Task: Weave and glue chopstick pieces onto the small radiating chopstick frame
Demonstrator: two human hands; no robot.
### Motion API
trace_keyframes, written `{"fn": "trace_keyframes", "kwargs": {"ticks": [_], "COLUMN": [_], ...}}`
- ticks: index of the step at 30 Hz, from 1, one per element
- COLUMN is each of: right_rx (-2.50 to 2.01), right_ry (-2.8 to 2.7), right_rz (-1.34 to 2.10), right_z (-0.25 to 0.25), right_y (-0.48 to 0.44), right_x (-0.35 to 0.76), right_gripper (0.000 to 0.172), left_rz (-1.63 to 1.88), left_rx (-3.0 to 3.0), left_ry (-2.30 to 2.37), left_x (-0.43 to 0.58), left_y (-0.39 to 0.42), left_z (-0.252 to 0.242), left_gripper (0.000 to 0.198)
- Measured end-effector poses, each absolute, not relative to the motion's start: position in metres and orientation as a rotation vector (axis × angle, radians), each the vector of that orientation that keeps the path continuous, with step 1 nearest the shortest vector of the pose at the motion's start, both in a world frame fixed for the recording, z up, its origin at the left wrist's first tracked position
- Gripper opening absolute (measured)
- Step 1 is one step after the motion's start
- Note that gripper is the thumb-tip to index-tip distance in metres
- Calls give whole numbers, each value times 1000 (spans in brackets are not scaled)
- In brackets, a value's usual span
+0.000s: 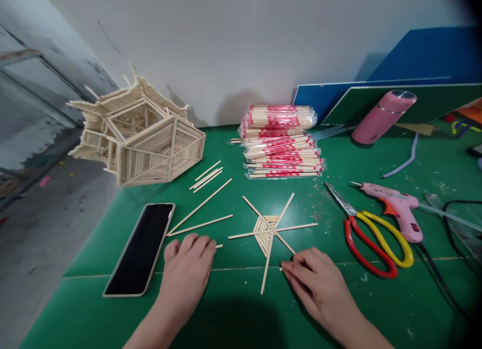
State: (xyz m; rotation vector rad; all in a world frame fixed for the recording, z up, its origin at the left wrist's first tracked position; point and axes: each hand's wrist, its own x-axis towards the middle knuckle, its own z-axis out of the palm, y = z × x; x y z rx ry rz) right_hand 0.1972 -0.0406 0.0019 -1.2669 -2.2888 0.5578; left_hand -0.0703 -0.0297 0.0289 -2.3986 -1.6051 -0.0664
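Note:
My left hand (190, 268) rests on the green table (241, 309) with its fingers curled under, beside a short wooden stick piece at its fingertips. My right hand (316, 278) lies on the table with fingers pinched together near a tiny stick piece, just below a star-shaped stick assembly (269, 228) made of crossed sticks with short rungs. What either hand holds, if anything, is hidden. Two long loose sticks (199, 213) lie above my left hand.
A black phone (141, 248) lies left of my left hand. A wooden stick model house (139, 133) stands at the back left. Wrapped chopstick bundles (280, 140), red-and-yellow scissors (371, 238), a pink glue gun (395, 208) and a pink bottle (382, 115) lie behind and right.

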Motion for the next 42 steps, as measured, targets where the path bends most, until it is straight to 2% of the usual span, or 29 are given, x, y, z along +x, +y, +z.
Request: {"fn": "trace_keyframes", "kwargs": {"ticks": [4, 6, 11, 15, 19, 21, 27, 31, 34, 36, 38, 40, 42], "right_rx": [-1249, -1307, -1668, -1978, -2223, -2275, -2313, -2245, -2017, -1819, -1645, -1586, -1631], "right_ry": [-2149, -2034, -1654, -1509, -1591, -1631, -1708, -1632, -1613, -1671, -1833, -2023, -2147], "right_rz": [560, 504, 212, -4, 55, 138, 203, 39, -63, 66, 334, 560, 631], "right_z": [6, 9, 14, 13, 7, 4, 6, 7, 9, 13, 16, 19, 19], "right_y": [-43, -41, -28, -24, -23, -21, -7, -4, -6, -8, -8, -8, -6], "right_x": [202, 211, 259, 299, 320, 323, 323, 308, 283, 260, 237, 217, 203], "right_gripper": [25, 28, 25, 29, 33, 30, 24, 33, 31, 26, 18, 13, 8], "left_rz": [-9, -100, -712, -1031, -1306, -1258, -843, -658, -641, -727, -804, -809, -771], "left_rx": [-2391, -2409, -2426, -2596, -2734, -2762, -2876, -2897, -2906, -2873, -2834, -2822, -2831], "left_ry": [-1539, -1549, -1795, -2327, -2546, -2504, -1840, -1729, -1644, -1628, -1653, -1696, -1743], "left_x": [-69, -69, -59, -29, 3, 12, 14, 16, 20, 22, 24, 24, 23], "left_y": [-29, -27, -27, -24, -14, -8, -2, 0, 3, 4, 5, 6, 6], "left_z": [28, 34, 50, 54, 56, 56, 36, 22, 16, 14, 14, 15, 17], "left_gripper": [28, 26, 15, 12, 15, 15, 16, 21, 21, 20, 18, 16, 15]}}
